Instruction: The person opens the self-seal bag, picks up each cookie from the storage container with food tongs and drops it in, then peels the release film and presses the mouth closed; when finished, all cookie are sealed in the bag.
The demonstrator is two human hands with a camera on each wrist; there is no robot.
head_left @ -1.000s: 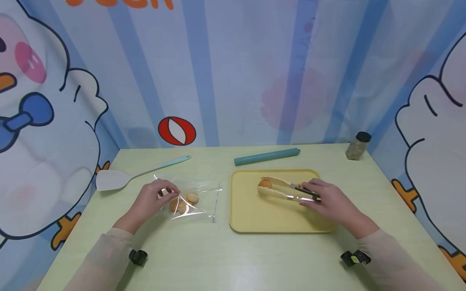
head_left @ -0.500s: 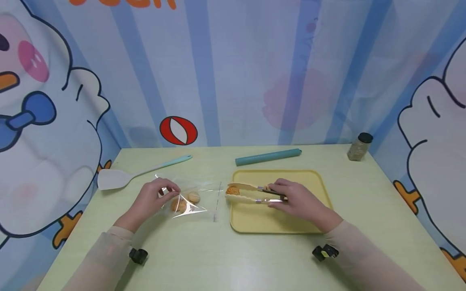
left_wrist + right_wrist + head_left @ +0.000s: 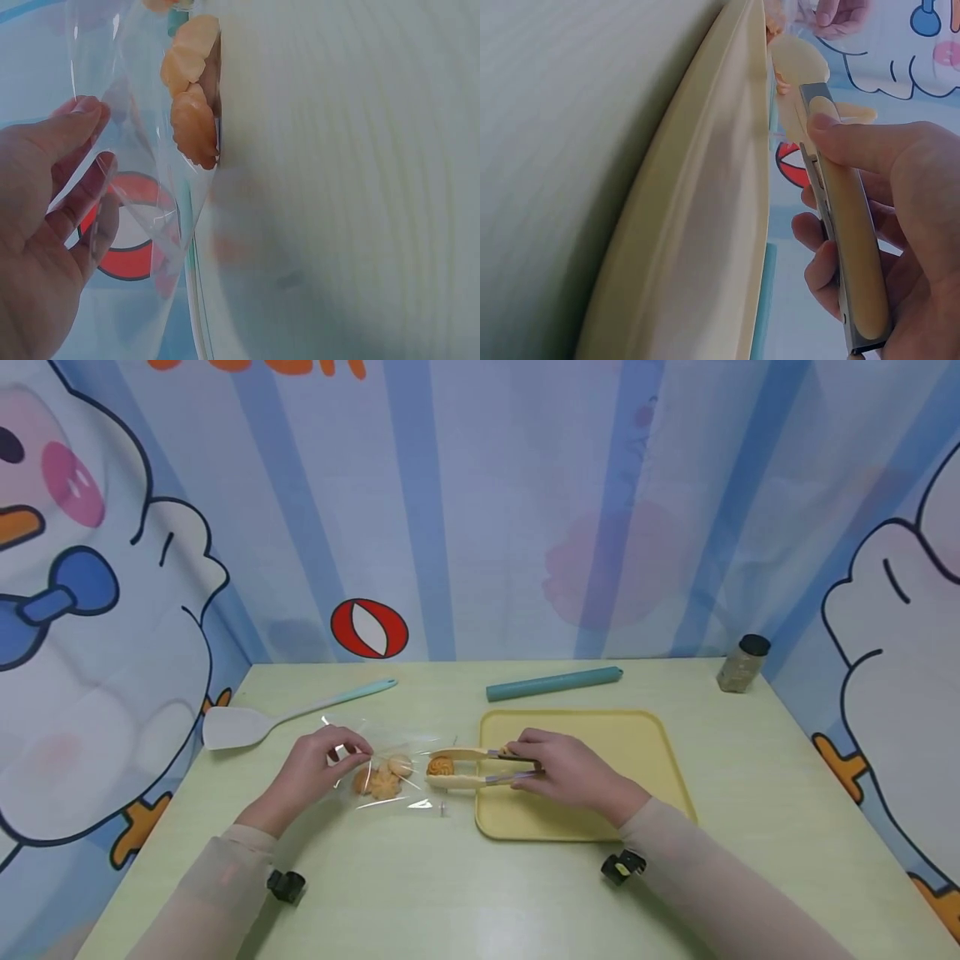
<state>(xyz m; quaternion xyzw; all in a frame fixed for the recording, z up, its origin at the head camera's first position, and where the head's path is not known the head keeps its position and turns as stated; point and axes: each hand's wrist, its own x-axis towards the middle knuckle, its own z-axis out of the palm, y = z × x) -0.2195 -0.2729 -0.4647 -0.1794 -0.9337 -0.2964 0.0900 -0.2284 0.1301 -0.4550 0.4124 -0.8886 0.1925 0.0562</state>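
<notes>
At nine o'clock of the yellow tray [image 3: 633, 735]: clear bag [image 3: 420, 803], mouth end facing three o'clock.
Bag contents: at least three bagged cookies [image 3: 386, 783], gathered toward the bag's nine o'clock end.
Piece in transit: one round swirl cookie [image 3: 440, 767], at the bag's mouth end; whether inside the film or just above it cannot be told.
Tongs [image 3: 463, 782]: tan arms nipped about the swirl cookie, tips pointing to nine o'clock.
Right hand [image 3: 572, 768]: firm grip on the tongs' handles, thumb along one of them; positioned over the tray.
Left hand [image 3: 311, 764]: narrow grip, pinching the bag's upper film near its ten o'clock corner.
Done, as judged: bagging well advanced, three or more pieces in.
Outstanding, as judged: swirl cookie not yet let go; tongs not yet clear of the bag.
Undetermined: whether further pieces lie hidden beneath the right hand.
Surrounds, by the tray's clock: white spatula [image 3: 238, 727] between nine and ten; teal rod [image 3: 555, 683] at twelve; dark-capped jar [image 3: 738, 670] at two.
</notes>
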